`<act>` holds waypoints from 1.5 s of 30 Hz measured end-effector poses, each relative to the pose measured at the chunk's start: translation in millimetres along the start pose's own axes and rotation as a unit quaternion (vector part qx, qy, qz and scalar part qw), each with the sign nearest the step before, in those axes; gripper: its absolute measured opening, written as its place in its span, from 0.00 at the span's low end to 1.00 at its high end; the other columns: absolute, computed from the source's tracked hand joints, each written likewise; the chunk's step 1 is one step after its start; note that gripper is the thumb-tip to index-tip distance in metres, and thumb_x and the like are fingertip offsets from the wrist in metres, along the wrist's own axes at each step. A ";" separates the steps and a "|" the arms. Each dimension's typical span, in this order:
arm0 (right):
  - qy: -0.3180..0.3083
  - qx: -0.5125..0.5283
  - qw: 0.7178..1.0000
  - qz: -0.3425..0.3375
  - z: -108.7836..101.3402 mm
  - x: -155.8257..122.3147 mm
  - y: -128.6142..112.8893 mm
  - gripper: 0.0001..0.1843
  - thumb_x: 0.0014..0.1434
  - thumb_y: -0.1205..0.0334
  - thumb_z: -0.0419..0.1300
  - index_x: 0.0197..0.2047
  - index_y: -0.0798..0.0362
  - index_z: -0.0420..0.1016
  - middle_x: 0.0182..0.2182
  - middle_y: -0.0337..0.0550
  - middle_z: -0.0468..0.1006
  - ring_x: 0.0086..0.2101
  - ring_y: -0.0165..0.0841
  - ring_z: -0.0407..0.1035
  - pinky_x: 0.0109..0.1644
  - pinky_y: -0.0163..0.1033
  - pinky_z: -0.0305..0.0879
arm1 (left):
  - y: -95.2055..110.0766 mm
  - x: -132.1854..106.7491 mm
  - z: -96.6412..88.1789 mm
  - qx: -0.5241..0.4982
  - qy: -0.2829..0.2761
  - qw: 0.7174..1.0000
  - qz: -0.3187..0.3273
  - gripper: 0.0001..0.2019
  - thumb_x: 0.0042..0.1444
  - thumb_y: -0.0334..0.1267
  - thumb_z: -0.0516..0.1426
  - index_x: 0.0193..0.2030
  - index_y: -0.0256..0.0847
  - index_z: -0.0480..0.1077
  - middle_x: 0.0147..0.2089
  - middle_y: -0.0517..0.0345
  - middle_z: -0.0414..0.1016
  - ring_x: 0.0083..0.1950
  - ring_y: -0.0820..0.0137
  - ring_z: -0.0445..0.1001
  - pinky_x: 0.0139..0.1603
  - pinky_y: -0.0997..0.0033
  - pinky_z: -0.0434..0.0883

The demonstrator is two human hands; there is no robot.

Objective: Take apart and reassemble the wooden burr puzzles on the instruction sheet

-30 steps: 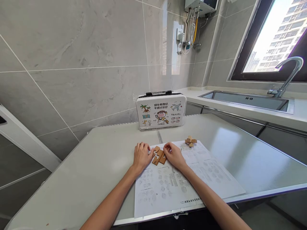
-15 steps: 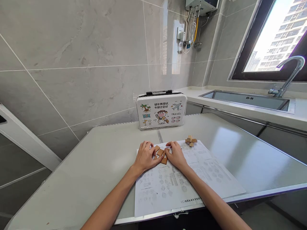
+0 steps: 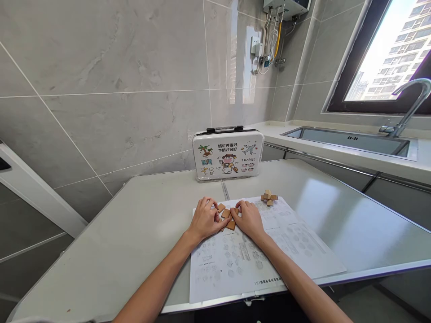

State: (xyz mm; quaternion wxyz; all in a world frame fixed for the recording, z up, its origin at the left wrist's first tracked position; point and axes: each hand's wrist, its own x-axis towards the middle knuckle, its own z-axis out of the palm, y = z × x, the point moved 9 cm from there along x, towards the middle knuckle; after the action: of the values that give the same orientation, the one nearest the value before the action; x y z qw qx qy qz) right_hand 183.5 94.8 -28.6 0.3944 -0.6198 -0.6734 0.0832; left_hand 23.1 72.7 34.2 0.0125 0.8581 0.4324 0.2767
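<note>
Several flat brown wooden pieces [image 3: 226, 213] lie close together on a printed paper sheet [image 3: 232, 273], between my two hands. My left hand [image 3: 205, 220] rests at their left side, fingers curled and thumb stretched across to the lower pieces. From the right, my right hand [image 3: 248, 220] has its thumb and fingertips closed about a wooden piece at that edge. Fingers partly cover the pieces, so exactly what each grips is hard to see. Beyond my right hand, an interlocked wooden block puzzle [image 3: 269, 197] sits on the sheet's far edge.
A white cartoon-printed case [image 3: 228, 154] with a black handle stands upright at the back of the grey table [image 3: 134, 233]. To the right run a counter with a sink [image 3: 350, 139] and a curved faucet [image 3: 412, 105]. A tiled wall [image 3: 134, 112] rises behind.
Both hands stay at the wooden pieces with only slight finger shifts. The whole view has moved a little, and the pieces look nearly the same in layout.
</note>
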 end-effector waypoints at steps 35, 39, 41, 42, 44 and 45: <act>-0.022 0.012 0.999 0.025 -0.5 1.4 5.0 0.13 0.64 0.50 0.58 0.41 0.51 0.70 0.39 0.46 0.76 0.43 0.43 0.70 0.47 0.44 0.60 | -14.4 3.7 -8.0 -0.072 0.040 0.995 -0.059 0.15 0.61 0.45 0.62 0.25 0.42 0.72 0.35 0.53 0.78 0.47 0.60 0.73 0.53 0.56 0.67; -0.018 -0.011 0.999 0.025 -0.3 0.5 3.6 0.13 0.64 0.50 0.60 0.38 0.51 0.70 0.39 0.48 0.75 0.42 0.43 0.69 0.47 0.43 0.60 | -17.5 4.1 -10.7 -0.100 0.056 0.989 -0.091 0.16 0.66 0.48 0.58 0.29 0.42 0.69 0.33 0.56 0.77 0.40 0.64 0.72 0.49 0.60 0.67; -0.025 -0.021 0.999 0.026 0.5 0.4 2.8 0.14 0.64 0.49 0.60 0.35 0.51 0.70 0.37 0.48 0.75 0.41 0.42 0.69 0.46 0.43 0.59 | -18.1 3.6 -9.8 -0.134 0.047 0.984 -0.112 0.18 0.67 0.51 0.56 0.30 0.43 0.68 0.32 0.57 0.77 0.37 0.66 0.72 0.44 0.64 0.67; -0.031 -0.027 0.999 0.025 1.1 0.4 2.4 0.14 0.64 0.49 0.60 0.35 0.51 0.69 0.37 0.48 0.75 0.41 0.42 0.68 0.45 0.43 0.59 | -18.7 3.0 -8.2 -0.158 0.038 0.979 -0.126 0.18 0.67 0.53 0.56 0.31 0.43 0.68 0.32 0.58 0.76 0.35 0.67 0.72 0.40 0.66 0.67; -0.046 -0.037 0.998 0.021 2.4 0.6 1.3 0.14 0.65 0.50 0.60 0.33 0.51 0.69 0.36 0.48 0.75 0.40 0.43 0.68 0.44 0.43 0.58 | -19.0 1.5 -3.3 -0.216 0.011 0.964 -0.154 0.19 0.68 0.55 0.53 0.34 0.43 0.68 0.29 0.61 0.76 0.30 0.69 0.71 0.35 0.69 0.66; -0.054 -0.039 0.998 0.015 2.9 0.7 0.3 0.14 0.65 0.51 0.60 0.33 0.51 0.69 0.36 0.49 0.76 0.40 0.43 0.68 0.44 0.43 0.58 | -18.5 0.9 -0.5 -0.246 -0.004 0.955 -0.164 0.19 0.69 0.56 0.52 0.36 0.43 0.67 0.26 0.62 0.75 0.28 0.70 0.70 0.33 0.70 0.65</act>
State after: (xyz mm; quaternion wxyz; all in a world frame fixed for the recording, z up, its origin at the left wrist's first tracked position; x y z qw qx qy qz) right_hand 182.0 96.5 -30.4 0.3318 -0.6391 -0.6872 0.0962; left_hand 9.7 84.8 30.2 0.2703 0.7468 0.4859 0.3648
